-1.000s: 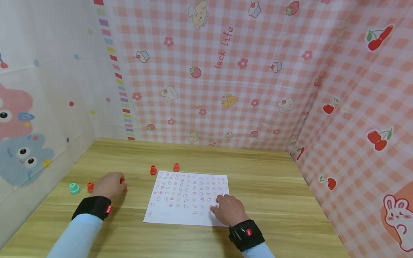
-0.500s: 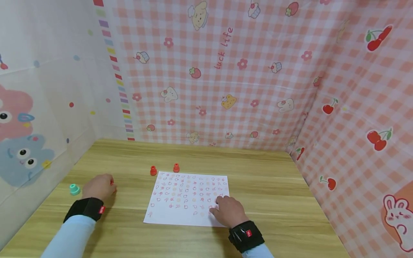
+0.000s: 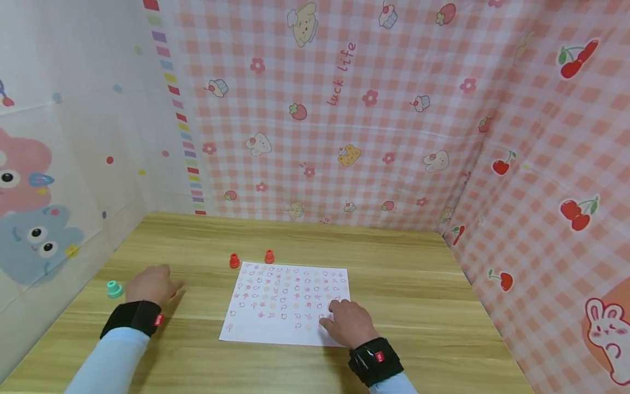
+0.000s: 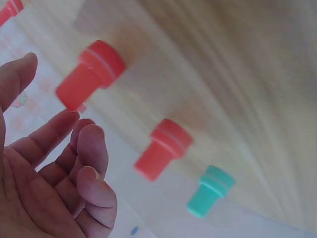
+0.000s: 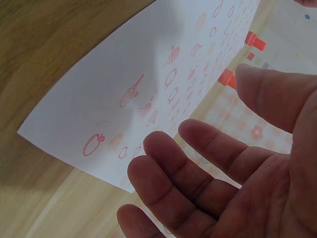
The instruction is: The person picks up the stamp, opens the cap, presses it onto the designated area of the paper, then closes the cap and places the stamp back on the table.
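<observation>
My left hand is over the left of the table, fingers loosely spread with nothing held. In the left wrist view a red stamp stands just beyond its fingertips; a second red stamp and a teal stamp stand in line with it. Both red ones are hidden by the hand in the head view, where the teal one shows left of the hand. My right hand lies relaxed at the right edge of a white paper sheet printed with small red and orange pictures; it holds nothing.
Two more red stamps, one at the sheet's far left corner and another behind its far edge, stand on the wooden table. A pink checked cloth hangs behind; cloth also encloses both sides.
My left hand has moved left, toward the teal stamp, and its thumb and forefinger have parted from the red stamp they pinched. The right hand has hardly moved.
</observation>
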A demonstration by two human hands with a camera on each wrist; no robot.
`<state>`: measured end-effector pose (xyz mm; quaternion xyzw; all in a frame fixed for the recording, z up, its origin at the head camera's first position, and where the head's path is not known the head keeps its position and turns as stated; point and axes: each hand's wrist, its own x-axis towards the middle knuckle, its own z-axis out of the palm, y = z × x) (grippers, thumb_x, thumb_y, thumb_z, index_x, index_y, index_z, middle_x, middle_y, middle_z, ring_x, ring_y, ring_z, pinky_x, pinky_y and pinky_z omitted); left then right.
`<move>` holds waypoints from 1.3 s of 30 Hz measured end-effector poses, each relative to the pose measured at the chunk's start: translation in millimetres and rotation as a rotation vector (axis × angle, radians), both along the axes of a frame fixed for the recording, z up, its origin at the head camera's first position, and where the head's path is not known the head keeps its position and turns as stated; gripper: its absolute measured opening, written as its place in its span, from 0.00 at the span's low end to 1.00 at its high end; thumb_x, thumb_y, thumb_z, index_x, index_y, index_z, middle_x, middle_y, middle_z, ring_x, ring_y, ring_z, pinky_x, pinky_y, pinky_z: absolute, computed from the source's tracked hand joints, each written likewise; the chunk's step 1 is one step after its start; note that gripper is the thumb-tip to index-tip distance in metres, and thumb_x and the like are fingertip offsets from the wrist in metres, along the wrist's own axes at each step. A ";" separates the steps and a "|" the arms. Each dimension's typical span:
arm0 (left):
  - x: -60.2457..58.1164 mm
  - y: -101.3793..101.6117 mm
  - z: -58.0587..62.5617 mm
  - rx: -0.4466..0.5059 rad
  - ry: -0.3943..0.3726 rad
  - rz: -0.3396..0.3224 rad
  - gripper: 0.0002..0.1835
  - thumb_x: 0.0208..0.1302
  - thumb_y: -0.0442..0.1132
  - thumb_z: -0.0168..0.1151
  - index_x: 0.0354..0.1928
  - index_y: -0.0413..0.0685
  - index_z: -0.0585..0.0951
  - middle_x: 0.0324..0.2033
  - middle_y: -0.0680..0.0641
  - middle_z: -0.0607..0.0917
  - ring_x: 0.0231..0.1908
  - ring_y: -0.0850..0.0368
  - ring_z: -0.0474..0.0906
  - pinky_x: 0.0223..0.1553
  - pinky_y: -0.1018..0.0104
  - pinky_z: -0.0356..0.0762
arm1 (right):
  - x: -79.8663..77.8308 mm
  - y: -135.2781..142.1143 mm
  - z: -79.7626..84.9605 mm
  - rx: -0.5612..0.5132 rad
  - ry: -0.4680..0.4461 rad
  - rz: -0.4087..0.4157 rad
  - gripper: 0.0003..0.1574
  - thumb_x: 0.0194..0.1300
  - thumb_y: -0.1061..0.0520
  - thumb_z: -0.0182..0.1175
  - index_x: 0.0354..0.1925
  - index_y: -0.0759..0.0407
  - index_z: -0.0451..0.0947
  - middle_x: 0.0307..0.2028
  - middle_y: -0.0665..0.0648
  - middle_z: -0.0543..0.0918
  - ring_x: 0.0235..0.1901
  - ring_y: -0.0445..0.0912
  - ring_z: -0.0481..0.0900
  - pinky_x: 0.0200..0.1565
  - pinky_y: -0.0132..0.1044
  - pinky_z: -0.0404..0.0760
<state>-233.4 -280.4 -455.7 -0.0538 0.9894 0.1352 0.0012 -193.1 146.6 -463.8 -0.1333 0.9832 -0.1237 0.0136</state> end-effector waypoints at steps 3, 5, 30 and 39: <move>-4.1 6.8 2.2 -0.015 0.048 -0.009 0.28 0.65 0.49 0.65 0.48 0.25 0.76 0.34 0.30 0.82 0.31 0.40 0.79 0.33 0.43 0.78 | 0.4 -0.3 0.0 -0.001 0.001 -0.006 0.20 0.62 0.46 0.67 0.39 0.62 0.81 0.24 0.53 0.74 0.25 0.47 0.70 0.30 0.42 0.71; -6.9 11.5 3.3 -0.024 0.077 -0.021 0.28 0.64 0.48 0.65 0.48 0.25 0.76 0.36 0.29 0.82 0.33 0.38 0.79 0.34 0.41 0.78 | 0.7 -0.2 -0.2 -0.006 0.001 -0.007 0.20 0.62 0.46 0.67 0.39 0.63 0.81 0.24 0.53 0.74 0.25 0.48 0.70 0.30 0.42 0.71; -49.0 77.7 6.7 -0.008 0.071 -0.133 0.23 0.63 0.44 0.67 0.50 0.30 0.79 0.40 0.33 0.85 0.35 0.41 0.81 0.37 0.46 0.79 | -1.0 -0.2 -4.5 0.035 -0.045 -0.040 0.21 0.63 0.44 0.67 0.42 0.61 0.81 0.25 0.53 0.74 0.26 0.48 0.70 0.32 0.42 0.72; -68.7 89.9 4.7 -0.018 0.077 -0.155 0.24 0.61 0.44 0.69 0.51 0.31 0.79 0.41 0.35 0.85 0.34 0.44 0.79 0.40 0.46 0.79 | -0.3 1.1 -6.0 0.047 -0.038 -0.040 0.20 0.62 0.44 0.68 0.39 0.60 0.81 0.24 0.52 0.73 0.25 0.47 0.69 0.30 0.41 0.70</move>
